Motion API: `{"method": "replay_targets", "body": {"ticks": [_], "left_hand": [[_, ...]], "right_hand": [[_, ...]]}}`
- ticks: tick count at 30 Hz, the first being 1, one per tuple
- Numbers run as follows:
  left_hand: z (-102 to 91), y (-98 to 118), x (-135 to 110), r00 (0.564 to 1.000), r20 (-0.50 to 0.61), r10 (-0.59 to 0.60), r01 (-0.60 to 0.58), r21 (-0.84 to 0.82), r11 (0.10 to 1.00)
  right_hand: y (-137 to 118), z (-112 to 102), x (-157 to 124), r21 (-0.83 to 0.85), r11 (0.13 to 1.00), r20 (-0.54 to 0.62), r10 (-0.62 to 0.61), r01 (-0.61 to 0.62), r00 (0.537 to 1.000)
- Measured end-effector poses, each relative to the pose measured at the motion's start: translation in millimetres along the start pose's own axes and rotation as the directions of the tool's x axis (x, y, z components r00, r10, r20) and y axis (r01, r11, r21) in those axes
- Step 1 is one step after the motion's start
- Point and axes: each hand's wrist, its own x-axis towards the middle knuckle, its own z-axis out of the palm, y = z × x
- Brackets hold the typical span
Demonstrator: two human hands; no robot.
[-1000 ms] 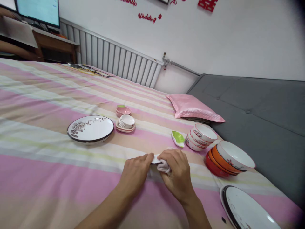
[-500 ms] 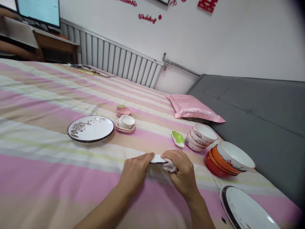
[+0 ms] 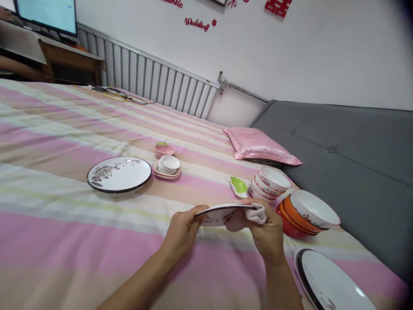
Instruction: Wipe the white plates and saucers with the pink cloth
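Observation:
Between my hands, above the bed, a white plate (image 3: 214, 216) with a dark rim is tilted so its patterned face shows toward me. My left hand (image 3: 183, 228) is closed on the plate's left edge, thumb along the rim. My right hand (image 3: 266, 234) is closed around a whitish cloth (image 3: 257, 214), which folds over the plate's right edge and lies against its face. Just beyond my right hand sit a green leaf-shaped dish (image 3: 238, 187) and a stack of white bowls with red rims (image 3: 269, 184).
On the striped bedspread (image 3: 106, 254), a flowered plate (image 3: 119, 174) lies left, near small white dishes (image 3: 169, 163) and pink dishes (image 3: 164, 150). Orange and white bowls (image 3: 309, 211) and more plates (image 3: 335, 280) stand right. Behind are a pink pillow (image 3: 260, 144) and grey headboard (image 3: 338, 142). A person sits far left.
The plate has turned from nearly edge-on to show its patterned face. My right hand and the cloth have shifted right along it, and my left hand now grips the left edge.

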Motion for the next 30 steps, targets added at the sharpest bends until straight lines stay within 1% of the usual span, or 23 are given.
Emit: {"method": "replay_targets", "body": {"ticks": [3,6,9,11,13,15,18,21,25,28,30], "left_hand": [[1.9,0.1,0.1,0.998,0.005,-0.064,0.064,-0.144,0.988],[3.9,-0.2,0.3,0.985,0.012,-0.171,0.165,-0.335,0.928],[5.9,1.9,0.9,0.955,0.055,-0.290,0.273,-0.538,0.797],[7.3,4.6,1.2,0.941,0.093,-0.324,0.304,-0.648,0.698],[9.0,7.8,0.9,0.934,0.126,-0.333,0.314,-0.731,0.606],[11.0,11.1,0.2,0.927,0.135,-0.350,0.316,-0.784,0.534],[13.9,14.5,-1.6,0.914,0.116,-0.390,0.307,-0.825,0.475],[15.6,14.2,-2.7,0.916,0.088,-0.392,0.276,-0.847,0.454],[15.9,12.2,-1.5,0.923,0.054,-0.380,0.235,-0.863,0.448],[15.9,13.6,0.3,0.921,0.077,-0.381,0.244,-0.877,0.413],[16.1,15.5,1.0,0.917,0.094,-0.388,0.259,-0.879,0.400]], "right_hand": [[8.3,0.1,0.9,0.054,0.997,-0.066,0.052,-0.049,0.996],[17.8,4.5,2.0,0.158,0.981,-0.141,0.132,-0.110,0.981],[22.5,12.8,2.3,0.247,0.952,-0.196,0.230,-0.179,0.953],[21.3,19.3,2.0,0.275,0.938,-0.235,0.278,-0.211,0.931],[17.5,25.7,1.0,0.304,0.922,-0.255,0.320,-0.239,0.912],[13.0,31.4,-0.7,0.346,0.895,-0.227,0.372,-0.283,0.900],[8.6,38.8,-4.3,0.397,0.849,-0.173,0.442,-0.348,0.880],[6.9,45.0,-8.2,0.423,0.813,-0.097,0.481,-0.401,0.871],[4.1,51.8,-12.1,0.426,0.785,0.050,0.475,-0.449,0.878],[1.2,55.4,-13.1,0.409,0.776,0.122,0.476,-0.481,0.871],[-0.2,56.3,-13.2,0.397,0.779,0.130,0.476,-0.485,0.870]]}}
